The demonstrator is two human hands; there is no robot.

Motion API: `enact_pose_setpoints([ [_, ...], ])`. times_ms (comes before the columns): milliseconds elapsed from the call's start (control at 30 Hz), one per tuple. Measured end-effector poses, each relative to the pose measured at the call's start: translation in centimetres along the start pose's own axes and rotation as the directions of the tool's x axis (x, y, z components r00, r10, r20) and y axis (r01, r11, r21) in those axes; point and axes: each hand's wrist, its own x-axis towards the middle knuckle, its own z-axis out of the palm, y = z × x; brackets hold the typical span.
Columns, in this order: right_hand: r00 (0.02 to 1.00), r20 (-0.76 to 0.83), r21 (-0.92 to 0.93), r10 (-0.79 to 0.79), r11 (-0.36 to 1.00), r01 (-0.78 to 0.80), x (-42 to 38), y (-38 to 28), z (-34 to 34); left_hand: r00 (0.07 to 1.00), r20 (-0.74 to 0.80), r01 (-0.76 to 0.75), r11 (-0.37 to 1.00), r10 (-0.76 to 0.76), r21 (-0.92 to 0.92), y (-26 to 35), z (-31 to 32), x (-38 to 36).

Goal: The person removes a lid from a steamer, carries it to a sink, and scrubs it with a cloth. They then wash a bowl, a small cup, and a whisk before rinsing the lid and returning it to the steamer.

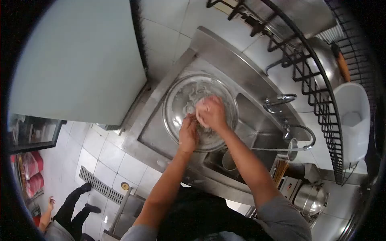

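A large round metal basin [173,100] sits on the steel sink counter, with shallow cloudy liquid and pale wet bits inside. Both hands are together over its middle. My right hand [215,115], smeared by motion, is closed round a soft, pale pinkish piece [202,117] whose kind I cannot make out. My left hand [188,133] has its fingers bent and pressed together against the lower left side of that piece. The right hand partly hides the piece.
Right of the basin are a sink compartment [245,112], a faucet [275,102] and a hose sprayer [295,146]. A metal cup [230,160] stands in the lower compartment. A black wire rack [317,80] overhangs at right. Another person's legs [74,207] show at lower left.
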Motion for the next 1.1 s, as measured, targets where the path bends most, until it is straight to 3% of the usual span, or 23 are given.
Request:
enact_pose_setpoints([
  [67,0.966,-0.022,0.184,0.258,0.951,-0.25,1.0,1.7,0.6,1.0,-0.004,-0.002,0.999,0.002,0.044,0.5,0.5,0.8],
  [100,0.964,-0.038,0.177,0.264,0.951,-0.254,0.4,2.1,0.5,1.0,0.004,-0.016,0.999,0.016,0.034,0.0,1.2,0.5],
  [133,0.939,-0.077,0.271,0.336,0.913,-0.304,-0.3,2.3,0.8,0.98,0.038,0.199,0.966,-0.196,-0.164,-1.2,2.0,-0.2],
  [167,0.908,-0.111,0.37,0.405,0.864,-0.34,-0.6,1.9,1.1,0.989,0.041,0.146,0.986,-0.143,-0.082,-0.7,1.3,0.2],
  [200,0.908,-0.122,0.375,0.4,0.866,-0.331,-1.9,1.2,1.0,0.995,0.044,0.09,0.996,-0.09,0.001,-0.2,0.5,0.6],
  [233,0.948,-0.178,0.212,0.263,0.951,-0.224,-3.9,0.2,0.6,0.996,0.039,0.08,0.997,-0.08,0.003,0.0,0.5,0.6],
  [300,0.971,-0.21,0.049,0.112,0.993,-0.104,-3.8,1.0,0.6,0.998,0.059,0.035,0.999,-0.036,0.022,-0.2,0.3,0.7],
  [333,0.985,-0.156,-0.073,-0.076,0.995,0.065,-2.5,2.6,1.2,0.995,0.097,-0.015,0.999,0.011,0.036,-0.4,0.0,0.8],
  [433,0.973,-0.098,0.011,0.21,0.978,-0.21,2.9,5.6,2.8,0.995,0.103,-0.008,0.998,0.001,0.062,0.9,-0.5,1.1],
  [500,0.91,0.19,0.029,0.368,0.925,-0.38,6.1,5.2,2.0,0.995,0.098,-0.025,0.997,0.018,0.074,0.0,-0.1,0.7],
  [533,0.913,0.18,0.034,0.366,0.925,-0.377,5.4,4.1,1.6,0.996,0.09,-0.024,0.998,0.02,0.051,-0.2,-0.2,0.9],
  [600,0.995,-0.092,-0.11,0.044,0.992,-0.054,1.2,1.5,0.9,0.997,0.069,-0.018,1.0,0.017,0.019,-0.2,0.1,1.6],
  [667,0.993,-0.092,-0.042,0.077,0.996,-0.081,-1.5,0.6,0.4,0.997,0.071,-0.008,0.999,0.011,-0.047,-0.2,-0.1,1.8],
  [733,0.988,-0.097,0.038,0.119,0.993,-0.116,-0.5,1.1,1.2,0.997,0.072,-0.021,1.0,0.021,-0.004,-0.5,-0.2,2.1],
  [833,0.851,0.232,0.039,0.471,0.87,-0.492,6.1,4.1,1.3,0.989,0.141,-0.042,0.998,0.035,0.047,-0.2,-0.1,1.7],
  [900,0.867,0.198,-0.017,0.457,0.886,-0.464,7.2,3.6,1.6,0.991,0.12,0.062,0.997,-0.057,-0.043,-1.1,0.4,1.4],
  [967,0.882,0.159,-0.084,0.444,0.896,-0.436,6.8,3.1,1.4,0.991,0.135,-0.018,0.999,0.014,0.026,-0.8,-0.3,1.9],
  [1033,0.933,-0.084,-0.106,0.349,0.928,-0.357,2.9,1.3,1.5,0.986,0.151,-0.087,0.992,0.072,0.096,-0.4,-1.0,2.7],
  [1100,0.902,-0.134,-0.066,0.41,0.905,-0.421,-0.4,-1.5,1.4,0.993,-0.064,-0.078,0.967,0.096,0.243,-0.4,-2.3,3.1],
])
